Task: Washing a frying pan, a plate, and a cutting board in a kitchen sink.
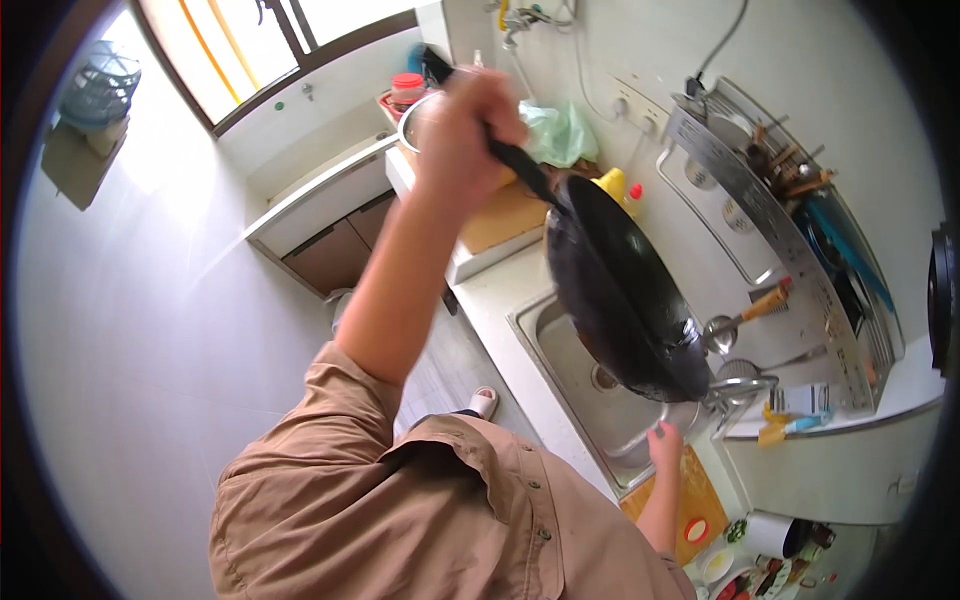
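My left hand (480, 124) grips the black handle of a dark wok (622, 300). The wok is tipped on its side over a stainless steel sink (544, 326), with its inside towards the wall at the right. Just below the wok's lower end, my right hand (664, 442) is at the sink's near right corner, fingers bent beside a shiny, pale thing that I cannot make out. Whether the fingers hold it is unclear. A metal faucet (739, 386) sticks out beside the wok's lower end. The sink's drain shows beneath the wok.
A wooden cutting board (694, 495) bears a red-rimmed lid (696, 531). Bowls with food stand at the lower right. A ladle (721, 335) and a metal rack (787, 217) with utensils are on the wall side. Beyond the sink lie another board (506, 217) and a green plastic bag (559, 135).
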### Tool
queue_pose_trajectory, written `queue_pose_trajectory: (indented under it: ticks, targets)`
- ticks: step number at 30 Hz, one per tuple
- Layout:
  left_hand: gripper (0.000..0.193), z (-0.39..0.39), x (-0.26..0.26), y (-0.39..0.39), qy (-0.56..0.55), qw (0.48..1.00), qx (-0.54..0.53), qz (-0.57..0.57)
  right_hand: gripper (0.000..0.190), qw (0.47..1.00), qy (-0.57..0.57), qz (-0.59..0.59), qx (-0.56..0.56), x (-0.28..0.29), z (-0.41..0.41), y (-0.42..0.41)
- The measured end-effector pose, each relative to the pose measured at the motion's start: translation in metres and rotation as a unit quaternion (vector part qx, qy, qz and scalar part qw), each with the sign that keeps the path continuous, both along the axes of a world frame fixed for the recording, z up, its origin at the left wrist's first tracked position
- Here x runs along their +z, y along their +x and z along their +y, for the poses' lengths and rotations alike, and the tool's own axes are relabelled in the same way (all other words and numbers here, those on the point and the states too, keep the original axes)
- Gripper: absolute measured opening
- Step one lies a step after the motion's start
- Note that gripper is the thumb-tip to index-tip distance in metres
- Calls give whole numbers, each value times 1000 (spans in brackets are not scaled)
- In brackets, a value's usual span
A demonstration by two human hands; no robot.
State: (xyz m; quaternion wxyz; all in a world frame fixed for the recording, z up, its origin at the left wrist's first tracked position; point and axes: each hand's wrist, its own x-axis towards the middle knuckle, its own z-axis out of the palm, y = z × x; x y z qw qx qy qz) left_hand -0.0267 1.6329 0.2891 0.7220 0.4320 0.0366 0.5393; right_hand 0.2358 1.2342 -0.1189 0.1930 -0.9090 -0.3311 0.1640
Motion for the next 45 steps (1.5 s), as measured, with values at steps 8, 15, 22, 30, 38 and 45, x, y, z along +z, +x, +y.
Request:
queue_pose_trajectory:
  ticks: [8, 15, 22, 30, 38, 45]
  targets:
    - [25, 113, 85, -279, 84, 985, 136, -67, 43, 1000, 8, 15, 19, 24, 61, -34]
    - [24, 232, 37, -397, 90, 933, 348, 18, 37, 995, 11, 102, 16, 86, 209, -114]
    - [19, 425, -5, -410, 256, 887, 295, 246, 34, 990, -54, 128, -33, 104, 308, -162]
    - [15, 611, -100, -361, 474, 515, 88, 709, 34, 986, -123, 91, -69, 149, 331, -169]
    - [23, 671, -229, -362, 527, 441, -107, 718, 35, 972, -161, 99, -140, 156, 309, -199]
    - [21, 679, -317, -372, 566, 360, -172, 721, 37, 969, -172, 95, -150, 155, 298, -225]
